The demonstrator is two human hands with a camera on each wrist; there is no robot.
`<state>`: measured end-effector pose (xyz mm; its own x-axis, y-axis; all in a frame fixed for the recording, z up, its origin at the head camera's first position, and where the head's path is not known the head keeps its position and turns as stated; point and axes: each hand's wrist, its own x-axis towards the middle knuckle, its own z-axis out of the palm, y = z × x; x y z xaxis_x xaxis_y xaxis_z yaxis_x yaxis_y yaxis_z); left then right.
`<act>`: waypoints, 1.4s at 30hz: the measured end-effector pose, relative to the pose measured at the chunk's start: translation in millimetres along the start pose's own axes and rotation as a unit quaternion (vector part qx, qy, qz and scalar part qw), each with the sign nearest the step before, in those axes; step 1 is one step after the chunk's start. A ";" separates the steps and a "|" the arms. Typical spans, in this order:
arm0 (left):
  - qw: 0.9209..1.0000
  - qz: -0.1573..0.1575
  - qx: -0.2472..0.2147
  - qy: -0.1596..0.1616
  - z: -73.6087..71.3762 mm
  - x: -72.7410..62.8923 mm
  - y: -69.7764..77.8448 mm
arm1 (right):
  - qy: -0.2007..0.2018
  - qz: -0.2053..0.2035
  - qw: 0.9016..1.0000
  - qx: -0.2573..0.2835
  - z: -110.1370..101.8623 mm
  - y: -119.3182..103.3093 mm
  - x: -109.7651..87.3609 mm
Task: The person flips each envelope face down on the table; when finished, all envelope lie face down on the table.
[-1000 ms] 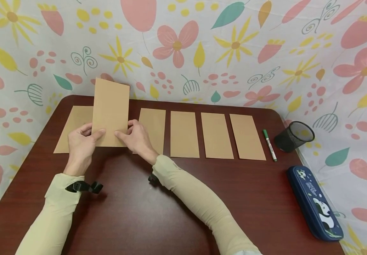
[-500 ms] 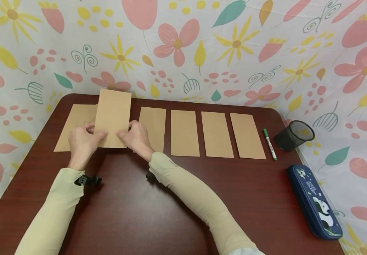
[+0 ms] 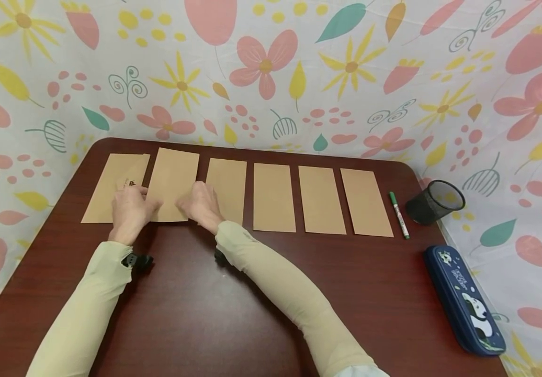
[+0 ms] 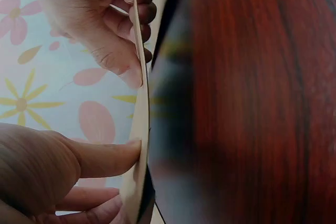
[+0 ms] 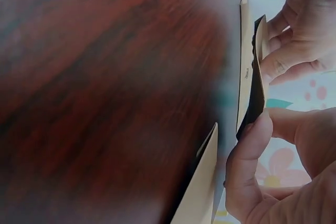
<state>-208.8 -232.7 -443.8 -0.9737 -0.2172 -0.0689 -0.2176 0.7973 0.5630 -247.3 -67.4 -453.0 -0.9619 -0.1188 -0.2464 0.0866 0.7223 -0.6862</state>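
Observation:
Both hands hold one brown kraft-paper card (image 3: 173, 178) by the lower parts of its sides, low over the back left of the table. My left hand (image 3: 132, 209) pinches the left side, with its thumb on the card's face in the left wrist view. The right side is pinched by my right hand (image 3: 201, 203), thumb and forefinger meeting at the edge in the right wrist view. A dark underside (image 5: 256, 100) shows beneath the held card there. To its left lies another brown card (image 3: 111, 193) with a small dark mark near my left fingers. My right hand partly covers the card (image 3: 228, 183) to the right.
Three more brown cards, including the far-right one (image 3: 367, 201), continue the row. Beyond them lie a green-capped marker (image 3: 398, 214) and a black mesh cup (image 3: 426, 207) on its side. A blue panda pencil case (image 3: 461, 298) is at the right table edge. Patterned cloth (image 3: 271, 78) hangs behind.
The held card has come down from a raised, upright tilt to nearly flat in the row, its top edge lower. Both hands have shifted slightly right with it.

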 end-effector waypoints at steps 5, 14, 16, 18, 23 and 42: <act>0.999 0.015 0.018 0.026 20.4 20.8 -24.8 | 0.011 -0.012 0.997 -0.077 29.2 15.3 35.8; 0.998 0.048 0.021 0.044 50.0 51.4 -67.6 | 0.009 -0.052 0.991 -0.120 50.0 29.3 58.8; 0.997 0.055 0.020 0.049 51.4 51.7 -67.9 | 0.015 -0.059 0.990 -0.126 50.6 29.9 58.9; 0.996 0.062 0.018 0.053 51.6 50.0 -65.4 | 0.022 -0.065 0.989 -0.133 51.4 30.5 59.0; 0.997 0.062 0.009 0.044 42.9 39.1 -49.6 | 0.036 -0.082 0.983 -0.160 53.3 31.5 59.2; 0.998 0.042 0.030 0.048 14.2 13.8 -18.3 | 0.035 -0.107 0.981 -0.159 49.4 30.1 57.2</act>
<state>-219.2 -242.3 -466.8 -0.9782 -0.1994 0.0572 -0.1424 0.8461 0.5136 -286.9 -86.2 -521.5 -0.9655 -0.2523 -0.0649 -0.1941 0.8627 -0.4670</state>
